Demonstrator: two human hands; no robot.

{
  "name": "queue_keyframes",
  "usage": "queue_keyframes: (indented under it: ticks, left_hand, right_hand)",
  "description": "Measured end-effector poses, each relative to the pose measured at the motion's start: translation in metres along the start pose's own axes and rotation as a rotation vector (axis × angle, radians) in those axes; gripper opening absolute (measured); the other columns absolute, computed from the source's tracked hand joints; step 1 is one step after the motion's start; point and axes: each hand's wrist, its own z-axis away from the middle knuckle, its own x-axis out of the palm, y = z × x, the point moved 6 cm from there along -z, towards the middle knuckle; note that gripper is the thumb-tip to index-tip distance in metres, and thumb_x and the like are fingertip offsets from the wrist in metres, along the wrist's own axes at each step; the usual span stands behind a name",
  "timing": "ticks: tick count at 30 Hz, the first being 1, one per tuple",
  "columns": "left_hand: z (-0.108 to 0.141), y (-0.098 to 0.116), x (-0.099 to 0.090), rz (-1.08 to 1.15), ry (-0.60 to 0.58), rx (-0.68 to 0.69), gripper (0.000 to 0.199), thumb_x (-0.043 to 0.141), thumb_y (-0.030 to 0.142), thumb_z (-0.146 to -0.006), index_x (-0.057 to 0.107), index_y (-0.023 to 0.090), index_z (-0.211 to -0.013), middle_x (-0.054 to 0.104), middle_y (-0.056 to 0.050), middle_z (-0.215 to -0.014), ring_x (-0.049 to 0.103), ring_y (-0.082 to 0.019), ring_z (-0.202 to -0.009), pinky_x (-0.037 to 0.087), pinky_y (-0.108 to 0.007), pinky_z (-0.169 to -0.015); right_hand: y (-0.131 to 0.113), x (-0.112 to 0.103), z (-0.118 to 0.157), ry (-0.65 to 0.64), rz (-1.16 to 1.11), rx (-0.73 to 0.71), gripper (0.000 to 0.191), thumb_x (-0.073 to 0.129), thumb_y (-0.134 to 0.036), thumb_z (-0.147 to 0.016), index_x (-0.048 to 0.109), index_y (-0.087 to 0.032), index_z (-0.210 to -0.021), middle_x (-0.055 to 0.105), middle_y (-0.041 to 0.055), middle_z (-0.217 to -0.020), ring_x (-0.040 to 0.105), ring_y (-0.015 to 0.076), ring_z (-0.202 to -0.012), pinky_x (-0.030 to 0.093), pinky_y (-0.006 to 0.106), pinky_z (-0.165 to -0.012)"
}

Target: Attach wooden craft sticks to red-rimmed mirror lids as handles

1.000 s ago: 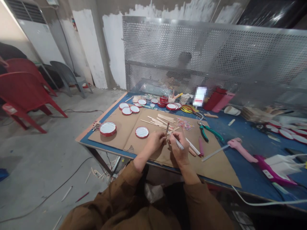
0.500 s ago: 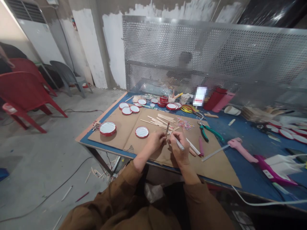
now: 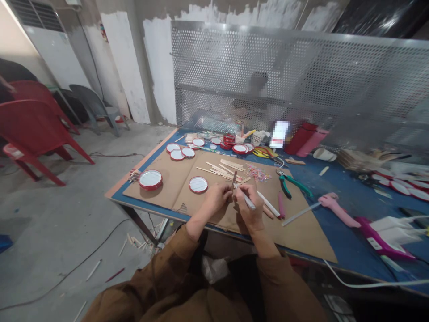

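My left hand (image 3: pixel 218 197) is closed around a small brown stick (image 3: pixel 234 178), which points up from the fingertips. In my right hand (image 3: pixel 248 209) is a white marker-like pen (image 3: pixel 249 202), its tip close to the stick; whether they touch I cannot tell. Both hands are over the brown cardboard (image 3: pixel 214 219). Just beyond them lie several thin wooden sticks (image 3: pixel 219 170) and a pile of small colourful pieces (image 3: pixel 258 172). Left of my left hand is a red-rimmed jar lid (image 3: pixel 198 184), with a stack of lids (image 3: pixel 150 180) farther left.
Green-handled pliers (image 3: pixel 295 185), a pink glue gun (image 3: pixel 338 210) and a purple power strip (image 3: pixel 385 239) lie to the right. More lids and a lit phone (image 3: pixel 279 134) are at the back, before a perforated metal panel (image 3: pixel 214 67). Red chairs (image 3: pixel 40 129) stand at left.
My right hand and the pen have shifted slightly left, toward the stick. My left hand stays almost still with the stick.
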Motion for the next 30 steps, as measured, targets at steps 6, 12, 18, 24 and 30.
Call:
queue_keyframes:
  ticks: [6, 12, 18, 24, 30]
  left_hand:
    - [-0.0008, -0.0004, 0.0012, -0.010, -0.008, 0.010, 0.015, 0.053, 0.021, -0.081, 0.067, 0.017, -0.076, 0.066, -0.003, -0.076, 0.054, -0.016, -0.073, 0.040, -0.023, -0.068]
    - [-0.0004, -0.0008, 0.0013, -0.003, -0.003, -0.001, 0.017, 0.053, 0.021, -0.082, 0.066, 0.016, -0.072, 0.065, -0.002, -0.072, 0.054, -0.015, -0.072, 0.040, -0.023, -0.067]
    - [0.0003, 0.0017, -0.0002, 0.025, -0.007, 0.007, 0.017, 0.053, 0.019, -0.081, 0.065, 0.016, -0.069, 0.065, -0.001, -0.070, 0.054, -0.014, -0.071, 0.039, -0.023, -0.066]
    - [-0.0001, 0.0006, -0.0003, 0.022, 0.003, 0.007, 0.016, 0.053, 0.020, -0.080, 0.066, 0.016, -0.071, 0.065, -0.001, -0.072, 0.053, -0.014, -0.071, 0.040, -0.023, -0.067]
    - [-0.0001, -0.0001, -0.0002, 0.040, 0.009, 0.022, 0.017, 0.053, 0.021, -0.081, 0.066, 0.017, -0.070, 0.065, -0.001, -0.072, 0.054, -0.015, -0.072, 0.041, -0.023, -0.068]
  right_hand:
    - [-0.0018, -0.0013, 0.0004, 0.007, 0.044, 0.003, 0.018, 0.050, -0.036, -0.086, 0.058, -0.020, -0.081, 0.063, 0.0014, -0.070, 0.060, 0.0164, -0.064, 0.048, 0.029, -0.061]
    - [0.0037, -0.0038, 0.0014, 0.060, 0.036, 0.038, 0.018, 0.049, -0.036, -0.087, 0.058, -0.020, -0.084, 0.063, 0.0008, -0.069, 0.061, 0.0163, -0.062, 0.048, 0.028, -0.060]
    - [0.0051, -0.0021, 0.0004, 0.041, 0.033, 0.036, 0.017, 0.049, -0.035, -0.087, 0.057, -0.020, -0.084, 0.063, 0.0010, -0.070, 0.061, 0.0164, -0.064, 0.048, 0.028, -0.060]
    - [0.0049, -0.0012, 0.0008, 0.029, 0.016, 0.032, 0.017, 0.049, -0.036, -0.087, 0.057, -0.021, -0.084, 0.063, 0.0012, -0.071, 0.060, 0.0164, -0.064, 0.048, 0.029, -0.060]
    - [0.0053, -0.0010, 0.0001, 0.027, 0.016, 0.034, 0.018, 0.049, -0.036, -0.087, 0.057, -0.021, -0.085, 0.063, 0.0015, -0.072, 0.060, 0.0168, -0.066, 0.048, 0.029, -0.062]
